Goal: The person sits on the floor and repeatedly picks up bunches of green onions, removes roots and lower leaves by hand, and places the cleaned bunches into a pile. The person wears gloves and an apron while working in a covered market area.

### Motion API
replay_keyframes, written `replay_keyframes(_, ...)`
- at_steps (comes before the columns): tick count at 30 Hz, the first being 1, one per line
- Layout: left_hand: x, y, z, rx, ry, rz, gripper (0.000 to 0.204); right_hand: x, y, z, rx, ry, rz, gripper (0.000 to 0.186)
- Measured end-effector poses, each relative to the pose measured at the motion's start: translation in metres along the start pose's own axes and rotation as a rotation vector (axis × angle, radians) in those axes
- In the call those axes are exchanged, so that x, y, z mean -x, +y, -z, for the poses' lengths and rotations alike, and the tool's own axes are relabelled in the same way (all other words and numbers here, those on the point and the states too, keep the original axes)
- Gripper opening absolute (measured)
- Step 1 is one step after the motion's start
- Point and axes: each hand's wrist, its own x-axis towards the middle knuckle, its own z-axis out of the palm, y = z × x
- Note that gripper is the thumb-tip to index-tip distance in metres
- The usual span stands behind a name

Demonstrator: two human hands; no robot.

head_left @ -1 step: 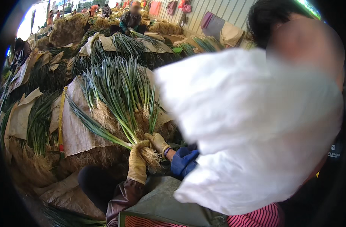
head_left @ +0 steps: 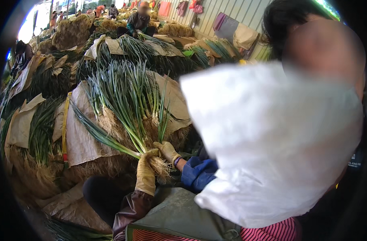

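Note:
My left hand (head_left: pixel 147 164), in a long yellow glove with a maroon sleeve, is closed on green onion stalks (head_left: pixel 131 136) just above their pale, hairy roots (head_left: pixel 160 164). My right hand (head_left: pixel 165 149), gloved, with a blue sleeve, is closed on the stalks beside it. More loose green onions (head_left: pixel 115 88) lie just beyond my hands on tan woven sacking (head_left: pixel 85 140). A green cover (head_left: pixel 167 213) lies over my lap.
A person (head_left: pixel 286 24) close at my right is behind a large, blurred white sack (head_left: pixel 268 140), which hides much of that side. Another worker (head_left: pixel 137 26) sits among onion heaps (head_left: pixel 47 84) farther back. Cloths (head_left: pixel 243 36) hang along the ribbed wall.
The white sack's upper left corner has shifted right and down, uncovering more sacking and onions behind it. My hands show no visible movement.

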Motion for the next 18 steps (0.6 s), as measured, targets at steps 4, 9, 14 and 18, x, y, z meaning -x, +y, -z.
replay_keyframes(4, -0.001, -0.005, 0.0, -0.019, 0.06, 0.008, 0.027, 0.0, 0.002, 0.003, -0.008, 0.008, 0.001, 0.034)
replay_keyframes(9, 0.015, 0.012, -0.017, -0.024, 0.091, -0.012, 0.025, -0.002, 0.001, -0.005, -0.016, -0.027, 0.001, 0.034)
replay_keyframes(14, 0.022, 0.021, -0.033, -0.023, 0.055, 0.03, 0.024, 0.001, 0.002, 0.001, -0.001, -0.017, -0.005, 0.034)
replay_keyframes(18, 0.02, 0.023, -0.036, -0.04, 0.055, 0.048, 0.024, 0.0, 0.002, 0.003, -0.014, -0.014, -0.008, 0.034)
